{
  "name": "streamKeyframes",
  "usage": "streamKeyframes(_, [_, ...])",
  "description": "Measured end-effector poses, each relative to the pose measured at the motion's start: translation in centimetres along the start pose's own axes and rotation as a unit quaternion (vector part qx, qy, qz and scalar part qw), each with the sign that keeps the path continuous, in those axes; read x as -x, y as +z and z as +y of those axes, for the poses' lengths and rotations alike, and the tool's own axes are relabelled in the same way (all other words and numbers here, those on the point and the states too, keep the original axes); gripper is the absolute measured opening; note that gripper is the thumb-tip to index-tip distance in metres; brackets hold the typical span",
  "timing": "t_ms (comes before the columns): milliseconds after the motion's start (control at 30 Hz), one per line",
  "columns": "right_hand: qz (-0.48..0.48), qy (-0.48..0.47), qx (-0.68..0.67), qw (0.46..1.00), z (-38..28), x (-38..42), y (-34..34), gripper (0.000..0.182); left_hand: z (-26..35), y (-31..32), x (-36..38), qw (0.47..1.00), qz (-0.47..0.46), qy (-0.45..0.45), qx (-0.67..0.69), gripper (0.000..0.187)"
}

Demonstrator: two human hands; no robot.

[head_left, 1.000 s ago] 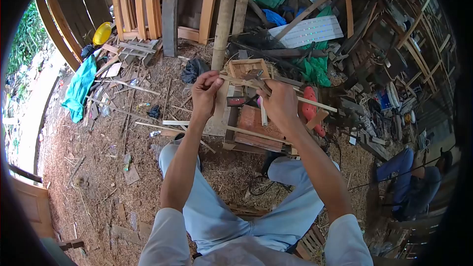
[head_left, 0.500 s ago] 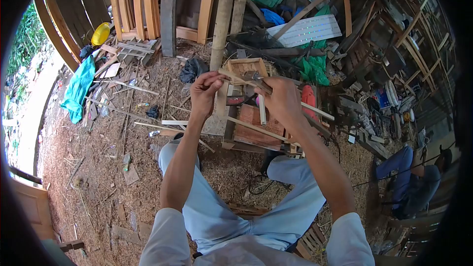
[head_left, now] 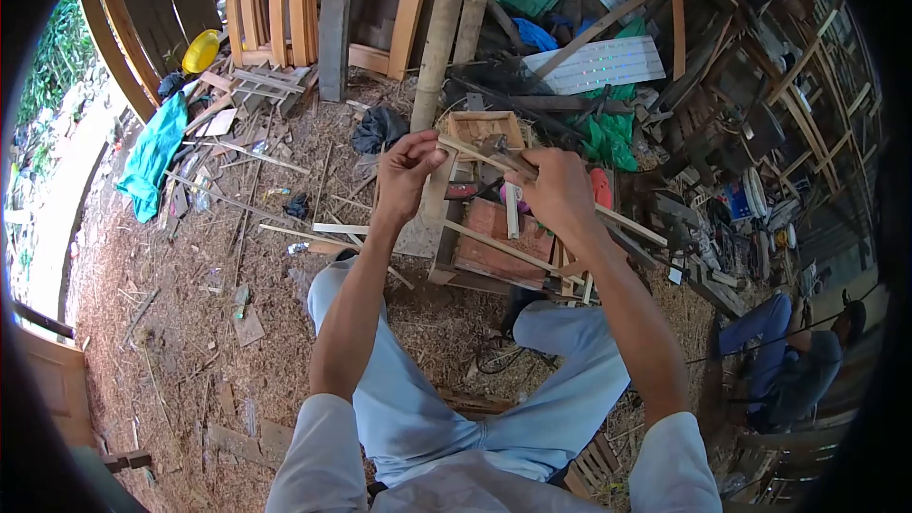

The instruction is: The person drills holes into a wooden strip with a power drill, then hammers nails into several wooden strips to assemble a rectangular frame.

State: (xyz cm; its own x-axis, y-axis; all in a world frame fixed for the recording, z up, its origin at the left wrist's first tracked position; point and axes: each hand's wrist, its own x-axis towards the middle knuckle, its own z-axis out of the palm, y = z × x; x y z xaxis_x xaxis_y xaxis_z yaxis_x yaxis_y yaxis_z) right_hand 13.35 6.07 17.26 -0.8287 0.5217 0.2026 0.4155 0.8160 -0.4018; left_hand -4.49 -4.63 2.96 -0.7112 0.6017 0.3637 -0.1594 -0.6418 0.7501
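My left hand (head_left: 410, 176) is closed in a pinch at the near-left end of a thin wooden strip (head_left: 465, 149). The strip runs right, passing under my right hand (head_left: 556, 187). That hand is wrapped round the handle of a hammer (head_left: 496, 143), whose metal head lies close over the strip. Below the hands stands a low wooden bench (head_left: 445, 261) with a reddish board (head_left: 494, 239) on top. Another thin strip (head_left: 503, 249) lies slantwise across the board. Just beyond the hands sits a shallow wooden box (head_left: 483, 120).
Wood shavings and scraps cover the floor (head_left: 256, 351). A bamboo post (head_left: 437, 47) rises beyond the box. A black plastic bag (head_left: 379, 129) lies left of it, and a red object (head_left: 600, 188) sits beside my right hand. Another person (head_left: 793, 351) sits at the far right.
The view has shifted a little. Both hands have moved slightly right with the strip and the hammer, and the hammer head shows more plainly above the strip.
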Motion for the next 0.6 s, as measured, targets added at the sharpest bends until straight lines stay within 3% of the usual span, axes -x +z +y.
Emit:
streamKeyframes(367, [-0.023,0.008,0.016,1.000,0.32,0.19,0.60,0.023,0.27,0.39,0.10,1.000,0.006,-0.006,0.023,0.035])
streamKeyframes(600, [-0.028,-0.007,0.010,1.000,0.24,0.17,0.62,0.023,0.21,0.50,0.17,0.999,-0.005,0.014,0.032,0.024])
